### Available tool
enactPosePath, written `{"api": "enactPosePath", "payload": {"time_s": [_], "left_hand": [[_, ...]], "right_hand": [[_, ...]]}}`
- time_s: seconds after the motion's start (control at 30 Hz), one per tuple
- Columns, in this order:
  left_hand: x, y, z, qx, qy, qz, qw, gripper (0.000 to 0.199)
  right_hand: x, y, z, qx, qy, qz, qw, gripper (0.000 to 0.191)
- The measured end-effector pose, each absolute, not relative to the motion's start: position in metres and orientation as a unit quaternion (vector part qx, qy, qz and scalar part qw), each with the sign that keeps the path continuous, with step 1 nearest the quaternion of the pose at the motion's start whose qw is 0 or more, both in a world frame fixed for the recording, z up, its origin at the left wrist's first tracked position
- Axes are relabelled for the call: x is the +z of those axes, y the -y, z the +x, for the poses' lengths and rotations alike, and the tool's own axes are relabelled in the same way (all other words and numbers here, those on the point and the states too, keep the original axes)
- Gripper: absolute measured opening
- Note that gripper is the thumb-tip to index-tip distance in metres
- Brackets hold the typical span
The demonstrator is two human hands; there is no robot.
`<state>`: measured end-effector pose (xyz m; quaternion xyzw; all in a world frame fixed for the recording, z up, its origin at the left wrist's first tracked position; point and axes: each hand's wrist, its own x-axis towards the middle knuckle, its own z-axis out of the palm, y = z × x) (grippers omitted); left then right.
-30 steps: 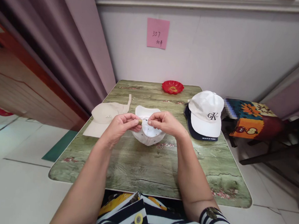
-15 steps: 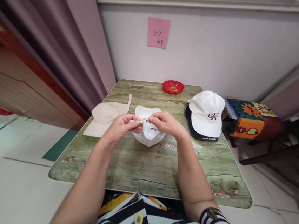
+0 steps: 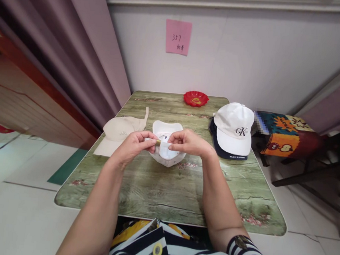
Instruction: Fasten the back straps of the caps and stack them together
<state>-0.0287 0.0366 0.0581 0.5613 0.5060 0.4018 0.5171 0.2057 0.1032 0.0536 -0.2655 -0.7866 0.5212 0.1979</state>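
Note:
A white cap [image 3: 167, 159] lies upside down at the middle of the table, its brim toward the wall. Over its opening, my left hand [image 3: 140, 144] pinches the strap at a small gold-coloured buckle [image 3: 158, 142]. My right hand [image 3: 186, 142] has thumb and fingers closed on the strap's other side, just right of the buckle. To the left lies a beige cap [image 3: 118, 130] with its strap sticking up. On the right, a white cap with black letters [image 3: 233, 125] rests on a dark navy cap [image 3: 233, 154].
A red scalloped dish [image 3: 196, 99] sits at the far edge of the wood-patterned table [image 3: 162, 203]. Beyond the table's right side stands a stool with a colourful cover [image 3: 286, 134]. A pink note [image 3: 178, 37] is on the wall.
My right fingers have shifted on the strap and now pinch lower and nearer me. The printed patch that showed below the strap is no longer visible. The view has shifted slightly.

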Motion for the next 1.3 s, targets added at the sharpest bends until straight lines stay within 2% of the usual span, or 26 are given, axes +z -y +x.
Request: {"api": "enactPosePath", "payload": {"time_s": [0.57, 0.77, 0.93, 1.1, 1.23, 1.3], "left_hand": [[0.062, -0.034, -0.023, 0.383, -0.511, 0.571, 0.516, 0.026], [0.062, -0.035, -0.021, 0.380, -0.510, 0.563, 0.528, 0.025], [0.067, -0.034, -0.018, 0.368, -0.510, 0.574, 0.525, 0.027], [0.069, -0.034, -0.018, 0.367, -0.524, 0.618, 0.458, 0.026], [0.067, -0.037, -0.022, 0.355, -0.551, 0.662, 0.364, 0.039], [0.067, -0.038, -0.023, 0.330, -0.539, 0.691, 0.351, 0.044]], "right_hand": [[0.057, -0.102, 0.208, 0.477, 0.819, -0.262, 0.183, 0.018], [0.056, -0.101, 0.202, 0.498, 0.798, -0.275, 0.199, 0.027], [0.055, -0.098, 0.195, 0.483, 0.801, -0.293, 0.197, 0.020], [0.057, -0.098, 0.196, 0.471, 0.810, -0.288, 0.196, 0.018], [0.056, -0.099, 0.197, 0.473, 0.807, -0.290, 0.202, 0.018], [0.055, -0.099, 0.197, 0.474, 0.807, -0.287, 0.204, 0.017]]}}
